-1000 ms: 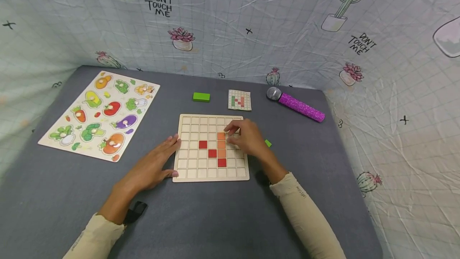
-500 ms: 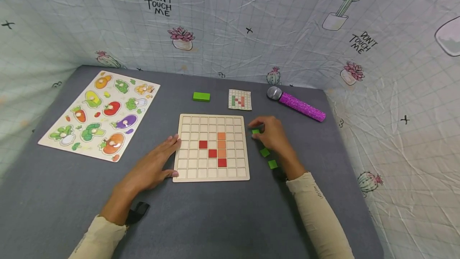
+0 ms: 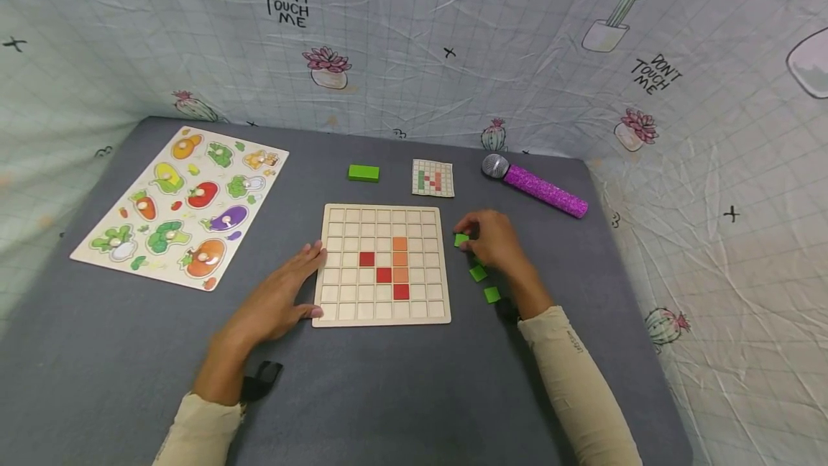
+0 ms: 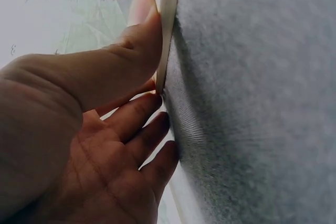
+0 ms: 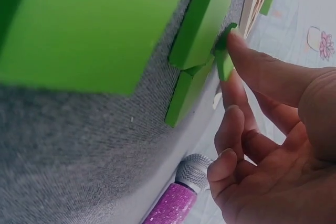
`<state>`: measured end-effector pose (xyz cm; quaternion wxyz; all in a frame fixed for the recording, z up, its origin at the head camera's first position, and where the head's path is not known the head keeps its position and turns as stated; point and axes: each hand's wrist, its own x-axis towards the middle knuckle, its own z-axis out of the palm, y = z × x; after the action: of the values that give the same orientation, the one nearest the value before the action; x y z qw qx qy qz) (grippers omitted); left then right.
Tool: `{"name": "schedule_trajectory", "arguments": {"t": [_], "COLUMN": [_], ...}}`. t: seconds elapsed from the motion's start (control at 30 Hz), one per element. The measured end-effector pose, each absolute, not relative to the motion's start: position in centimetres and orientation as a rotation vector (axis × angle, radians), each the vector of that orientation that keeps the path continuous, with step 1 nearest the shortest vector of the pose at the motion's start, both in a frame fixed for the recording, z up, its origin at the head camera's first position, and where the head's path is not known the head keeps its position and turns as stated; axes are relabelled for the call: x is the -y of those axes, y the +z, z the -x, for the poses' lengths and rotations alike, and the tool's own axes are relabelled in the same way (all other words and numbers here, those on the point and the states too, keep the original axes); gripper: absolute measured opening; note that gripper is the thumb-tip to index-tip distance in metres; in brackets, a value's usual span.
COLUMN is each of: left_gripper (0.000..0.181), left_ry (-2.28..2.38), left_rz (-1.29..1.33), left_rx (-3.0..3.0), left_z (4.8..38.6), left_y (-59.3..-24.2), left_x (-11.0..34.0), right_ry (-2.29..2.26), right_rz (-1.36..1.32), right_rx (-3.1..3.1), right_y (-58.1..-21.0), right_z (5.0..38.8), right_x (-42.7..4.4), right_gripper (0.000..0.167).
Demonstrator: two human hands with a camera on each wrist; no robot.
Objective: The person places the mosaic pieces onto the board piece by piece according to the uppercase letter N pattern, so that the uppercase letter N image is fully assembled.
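Grid board (image 3: 339, 293) on worktop (image 3: 388, 394), left edge touched by left hand (image 3: 274, 308), fingers extended | green tile (image 3: 461, 240) just right of board, pinched by fingers of right hand (image 3: 494, 241); probably light, stiff, best held by opposite edges

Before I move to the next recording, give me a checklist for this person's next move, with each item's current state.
1. Left hand on the grid board: ok, at its left edge.
2. Green square gripped: ok, right hand pinches it.
3. That square lifted clear of the table: cannot tell.
4. Pattern card uncovered: ok, beyond the board.
5. Spare green squares within reach: ok, right of the board.
6. Green on the board: not ok, only red squares and orange squares.
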<state>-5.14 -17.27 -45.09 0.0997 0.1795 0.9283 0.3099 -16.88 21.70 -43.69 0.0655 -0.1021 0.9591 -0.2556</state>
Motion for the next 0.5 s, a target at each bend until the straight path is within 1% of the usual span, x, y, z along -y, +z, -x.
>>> {"name": "schedule_trajectory", "arguments": {"t": [0.33, 0.5], "left_gripper": [0.097, 0.098], "left_ry": [0.942, 0.951], "left_rz": [-0.520, -0.506], "left_rx": [-2.754, -2.756], "left_z": [5.03, 5.08], "left_y": [-45.11, -45.21], "left_x": [17.19, 17.12], "right_ry": [-0.839, -0.883], "right_rz": [0.247, 0.293], "right_rx": [-2.903, -2.918], "right_y": [-43.52, -43.20], "right_z": [16.75, 16.42], "right_x": [-21.41, -20.96], "right_gripper": [0.017, 0.014]}}
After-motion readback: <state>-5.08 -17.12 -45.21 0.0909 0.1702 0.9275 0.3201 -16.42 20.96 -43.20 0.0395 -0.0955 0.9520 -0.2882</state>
